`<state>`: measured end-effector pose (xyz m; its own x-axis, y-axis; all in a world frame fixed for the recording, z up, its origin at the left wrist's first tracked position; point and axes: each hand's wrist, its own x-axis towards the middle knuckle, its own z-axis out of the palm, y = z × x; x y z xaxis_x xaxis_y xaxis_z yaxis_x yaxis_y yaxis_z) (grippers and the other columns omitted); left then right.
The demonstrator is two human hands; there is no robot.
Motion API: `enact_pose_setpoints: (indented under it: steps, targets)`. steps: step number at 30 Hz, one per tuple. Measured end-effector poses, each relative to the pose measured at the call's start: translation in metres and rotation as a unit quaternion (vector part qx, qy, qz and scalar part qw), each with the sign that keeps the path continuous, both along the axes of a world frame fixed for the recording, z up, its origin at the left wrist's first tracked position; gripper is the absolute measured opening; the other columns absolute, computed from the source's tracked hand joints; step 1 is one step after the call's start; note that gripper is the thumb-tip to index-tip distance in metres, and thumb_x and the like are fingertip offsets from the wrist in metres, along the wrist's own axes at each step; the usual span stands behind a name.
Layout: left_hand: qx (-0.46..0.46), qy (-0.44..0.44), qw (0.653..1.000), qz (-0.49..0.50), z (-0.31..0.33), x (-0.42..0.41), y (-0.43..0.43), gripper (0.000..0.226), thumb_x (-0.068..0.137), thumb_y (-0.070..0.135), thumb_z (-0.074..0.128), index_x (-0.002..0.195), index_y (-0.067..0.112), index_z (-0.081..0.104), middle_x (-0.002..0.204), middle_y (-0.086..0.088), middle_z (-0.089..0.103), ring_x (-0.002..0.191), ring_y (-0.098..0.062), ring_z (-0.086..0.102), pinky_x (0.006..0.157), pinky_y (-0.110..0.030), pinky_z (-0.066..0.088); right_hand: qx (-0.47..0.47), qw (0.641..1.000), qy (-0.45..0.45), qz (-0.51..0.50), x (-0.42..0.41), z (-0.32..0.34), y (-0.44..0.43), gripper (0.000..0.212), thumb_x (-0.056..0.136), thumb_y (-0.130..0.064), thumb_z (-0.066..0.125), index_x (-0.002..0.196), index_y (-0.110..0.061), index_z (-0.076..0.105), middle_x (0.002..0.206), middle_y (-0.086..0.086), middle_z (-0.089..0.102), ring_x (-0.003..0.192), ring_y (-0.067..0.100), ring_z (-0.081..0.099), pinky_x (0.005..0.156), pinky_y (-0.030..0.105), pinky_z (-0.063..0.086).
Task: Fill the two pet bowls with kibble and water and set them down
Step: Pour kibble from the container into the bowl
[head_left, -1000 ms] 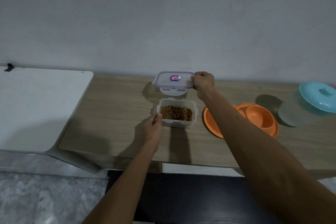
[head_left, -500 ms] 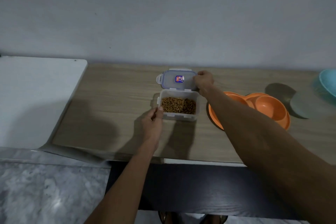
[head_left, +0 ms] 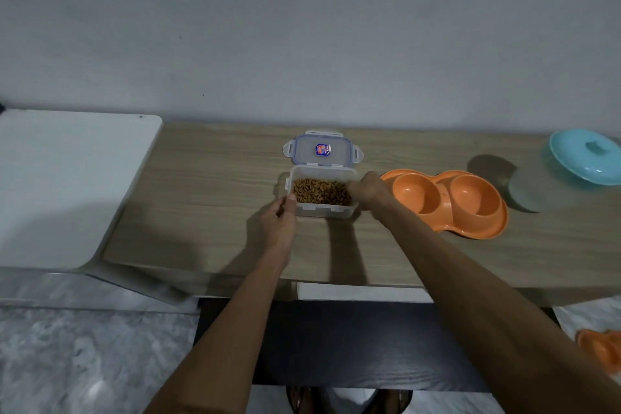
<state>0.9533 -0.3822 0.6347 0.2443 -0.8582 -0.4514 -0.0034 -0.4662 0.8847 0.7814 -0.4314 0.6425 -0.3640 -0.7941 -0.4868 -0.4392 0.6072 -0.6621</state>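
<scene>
Between both hands (head_left: 275, 222), kibble container (head_left: 322, 208); double bowl (head_left: 470, 208) just right.

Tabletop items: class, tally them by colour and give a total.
Orange: 1, double bowl
Clear: 2, kibble box, lid
Turquoise-lidded: 1, container
Total: 4

Wood-grain tabletop (head_left: 208, 198) bearing an open kibble container (head_left: 321, 195), its detached lid (head_left: 322, 150), an orange double pet bowl (head_left: 450, 202) and a teal-lidded tub (head_left: 551, 181)
</scene>
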Motion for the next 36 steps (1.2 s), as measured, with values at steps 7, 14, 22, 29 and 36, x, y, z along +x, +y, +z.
enact_pose_setpoints:
  steps: [7,14,22,29,36]
  targets:
    - [0.006,-0.009,1.000,0.001,0.009,-0.002,0.000,0.040,0.101,0.039,0.047,0.127,0.012,0.064,0.106,-0.011,0.068,0.083,-0.016,0.058,0.074,-0.030,0.050,-0.011,0.982,-0.185,-0.041,-0.001,0.022,0.008,0.026,0.092,-0.017,0.053,0.114,-0.004,0.053,0.103,0.018,0.062,0.088,0.036,0.063,0.062,0.042,0.058]
    - [0.026,-0.069,0.997,-0.011,0.029,-0.033,0.014,0.051,0.104,0.043,0.033,0.126,0.005,0.061,0.124,-0.009,0.062,0.110,-0.027,0.056,0.087,-0.030,0.039,-0.086,0.962,-0.251,-0.062,-0.066,0.061,0.028,0.033,0.091,-0.019,0.063,0.117,-0.003,0.054,0.114,0.020,0.065,0.081,0.037,0.067,0.061,0.045,0.060]
    - [-0.072,-0.308,0.916,-0.247,0.028,-0.145,0.043,0.046,0.091,0.045,0.060,0.129,0.020,0.060,0.131,-0.008,0.061,0.123,-0.029,0.055,0.093,-0.030,0.042,-0.180,0.969,-0.156,-0.061,-0.186,0.098,0.067,0.033,0.085,-0.026,0.075,0.075,-0.020,0.044,0.074,0.012,0.058,0.060,0.028,0.065,0.058,0.045,0.059]
    - [-0.056,-0.430,0.858,-0.276,-0.003,-0.194,0.051,0.075,0.084,0.055,0.064,0.142,0.015,0.039,0.152,-0.007,0.036,0.141,-0.030,0.034,0.109,-0.050,0.036,-0.238,0.968,-0.071,-0.044,-0.232,0.088,0.079,0.037,0.073,-0.027,0.084,0.076,-0.021,0.048,0.067,-0.002,0.052,0.062,0.017,0.054,0.063,0.042,0.050]
    - [-0.039,-0.458,0.850,-0.256,-0.021,-0.200,0.055,0.066,0.085,0.047,0.066,0.137,0.015,0.040,0.149,-0.006,0.038,0.139,-0.033,0.034,0.105,-0.053,0.038,-0.258,0.964,0.064,0.016,-0.235,0.083,0.082,0.041,0.075,-0.045,0.079,0.085,-0.019,0.048,0.079,-0.006,0.051,0.077,0.018,0.051,0.077,0.047,0.048]
